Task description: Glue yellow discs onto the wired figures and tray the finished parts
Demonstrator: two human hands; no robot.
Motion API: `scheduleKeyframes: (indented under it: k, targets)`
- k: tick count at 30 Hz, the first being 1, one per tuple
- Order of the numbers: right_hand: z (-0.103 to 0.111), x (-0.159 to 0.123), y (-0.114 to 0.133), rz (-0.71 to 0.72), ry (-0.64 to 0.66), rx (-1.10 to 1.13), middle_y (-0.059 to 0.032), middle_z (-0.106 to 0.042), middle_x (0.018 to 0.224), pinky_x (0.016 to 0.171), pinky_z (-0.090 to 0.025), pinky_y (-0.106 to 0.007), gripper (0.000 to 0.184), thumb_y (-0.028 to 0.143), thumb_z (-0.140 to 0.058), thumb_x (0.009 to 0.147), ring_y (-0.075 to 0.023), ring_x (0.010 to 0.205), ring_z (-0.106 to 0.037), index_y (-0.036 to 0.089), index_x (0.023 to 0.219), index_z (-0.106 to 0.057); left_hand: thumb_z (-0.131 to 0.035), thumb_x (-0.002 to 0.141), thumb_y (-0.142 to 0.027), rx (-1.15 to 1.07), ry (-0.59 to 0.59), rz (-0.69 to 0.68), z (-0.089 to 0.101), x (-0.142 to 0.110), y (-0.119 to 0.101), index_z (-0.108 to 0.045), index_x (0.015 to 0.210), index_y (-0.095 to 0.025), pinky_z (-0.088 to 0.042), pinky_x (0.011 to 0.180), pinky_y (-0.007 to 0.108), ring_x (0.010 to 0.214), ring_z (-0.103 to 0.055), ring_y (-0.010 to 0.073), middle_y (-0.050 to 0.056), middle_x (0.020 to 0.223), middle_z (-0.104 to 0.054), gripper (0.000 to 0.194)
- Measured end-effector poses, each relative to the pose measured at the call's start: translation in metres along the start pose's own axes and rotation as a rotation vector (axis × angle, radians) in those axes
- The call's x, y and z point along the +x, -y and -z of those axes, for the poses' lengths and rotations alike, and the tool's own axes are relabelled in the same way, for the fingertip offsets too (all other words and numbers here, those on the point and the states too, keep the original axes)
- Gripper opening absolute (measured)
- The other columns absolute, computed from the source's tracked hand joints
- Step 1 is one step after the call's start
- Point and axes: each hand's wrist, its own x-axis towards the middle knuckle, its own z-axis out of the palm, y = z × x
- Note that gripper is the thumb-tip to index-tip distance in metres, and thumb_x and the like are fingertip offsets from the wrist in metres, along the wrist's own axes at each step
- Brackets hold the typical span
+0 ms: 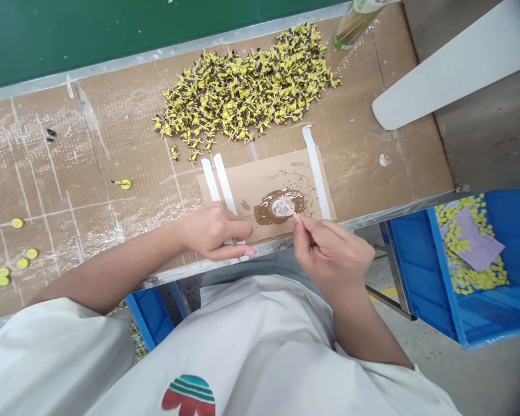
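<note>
My right hand point(329, 248) pinches a thin pale stick point(292, 211), like a toothpick, between thumb and forefinger. The stick's tip reaches into a whitish blob point(281, 207) amid a wet, glossy brown patch point(264, 212) on a cardboard sheet point(264, 173). White tape strips point(315, 173) cross the sheet at both sides. My left hand point(223, 232) rests at the sheet's lower left corner, thumb and forefinger apart with nothing visible between them; its other fingers are curled under. Beyond the sheet lies a heap of small yellow-and-black figures point(247, 92).
A clear jar of sticks point(355, 26) stands at the back right, near a white blade-shaped panel point(450, 69). Several yellow discs point(17, 223) lie at left, with one yellow piece point(125, 184) nearer. A blue bin point(424, 260) with yellow pieces sits below the table's right edge.
</note>
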Motion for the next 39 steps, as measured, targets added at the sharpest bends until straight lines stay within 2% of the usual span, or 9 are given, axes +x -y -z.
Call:
scheduleKeyframes:
  k: [4, 24, 31, 39]
  targets:
    - [-0.002, 0.0, 0.004, -0.001, -0.009, -0.017, 0.0044, -0.055, 0.053, 0.052, -0.038, -0.022, 0.01, 0.013, -0.066, 0.09, -0.0076, 0.048, -0.046, 0.017, 0.082, -0.07, -0.053, 0.096, -0.039, 0.011, -0.001, -0.004, 0.0, 0.0, 0.001, -0.05, 0.076, -0.021, -0.033, 0.047, 0.028, 0.047, -0.053, 0.0132, -0.001, 0.055, -0.055, 0.027]
    - [0.005, 0.008, -0.002, -0.086, 0.084, 0.009, 0.0053, -0.051, 0.053, 0.051, -0.035, -0.022, 0.019, 0.015, -0.064, 0.09, -0.0075, 0.05, -0.045, 0.019, 0.071, -0.063, -0.048, 0.098, -0.04, 0.002, 0.007, -0.004, 0.001, 0.002, -0.001, -0.049, 0.075, -0.021, -0.032, 0.046, 0.028, 0.047, -0.054, 0.0125, -0.001, 0.055, -0.056, 0.03]
    - [0.008, 0.007, -0.011, -0.074, -0.014, 0.025, 0.0048, -0.054, 0.053, 0.051, -0.036, -0.023, 0.011, 0.013, -0.068, 0.087, -0.0075, 0.05, -0.048, 0.019, 0.078, -0.068, -0.049, 0.098, -0.04, 0.005, 0.02, 0.002, 0.001, 0.002, -0.001, -0.049, 0.075, -0.021, -0.031, 0.046, 0.028, 0.047, -0.054, 0.0129, -0.001, 0.055, -0.056, 0.03]
    - [0.018, 0.015, -0.016, -0.011, -0.01, 0.15, 0.0058, -0.053, 0.054, 0.049, -0.036, -0.021, 0.007, 0.013, -0.071, 0.085, -0.0069, 0.048, -0.042, 0.02, 0.085, -0.07, -0.05, 0.097, -0.041, 0.008, 0.025, 0.004, 0.0, 0.001, 0.001, -0.05, 0.076, -0.021, -0.032, 0.046, 0.029, 0.048, -0.054, 0.0131, -0.001, 0.056, -0.056, 0.029]
